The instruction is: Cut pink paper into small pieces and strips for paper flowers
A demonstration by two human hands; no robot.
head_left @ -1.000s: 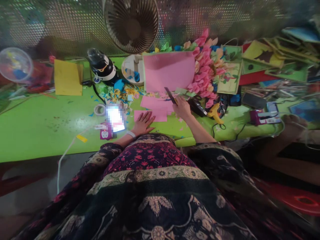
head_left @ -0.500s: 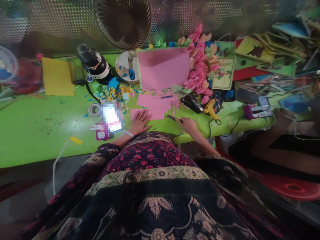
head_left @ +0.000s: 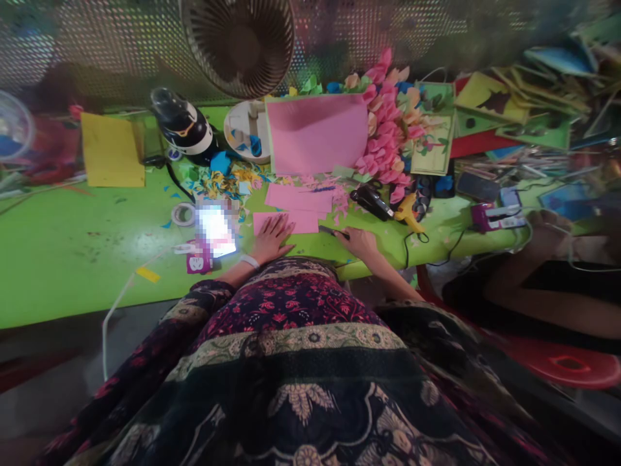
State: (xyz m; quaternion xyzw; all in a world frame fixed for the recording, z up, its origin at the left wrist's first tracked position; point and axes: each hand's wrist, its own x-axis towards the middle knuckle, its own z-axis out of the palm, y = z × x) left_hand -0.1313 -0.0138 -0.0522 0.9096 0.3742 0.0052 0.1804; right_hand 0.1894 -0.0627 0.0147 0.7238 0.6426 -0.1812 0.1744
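Note:
My left hand [head_left: 272, 238] lies flat with fingers spread on a pink paper strip [head_left: 305, 222], pressing it to the green table [head_left: 155, 223]. My right hand [head_left: 361, 243] is closed round the handle of a small knife [head_left: 328, 230]. Its dark blade points left and its tip is near the strip's right end; whether it touches cannot be made out. Just behind lie more pink paper pieces [head_left: 295, 199] with a dark slim item on them. A large pink sheet [head_left: 317, 133] leans farther back.
Paper scraps [head_left: 237, 178] are strewn behind a lit phone [head_left: 216, 230] and a tape roll [head_left: 183, 214]. Right of my hands are a black stapler [head_left: 372, 199], a yellow glue gun [head_left: 410, 213] and cords. A fan [head_left: 242, 45] stands behind. Another person's hand [head_left: 548, 233] is at far right.
My right hand has shifted slightly left with the knife, bringing the blade tip closer to the pink strip. My left hand stays in place.

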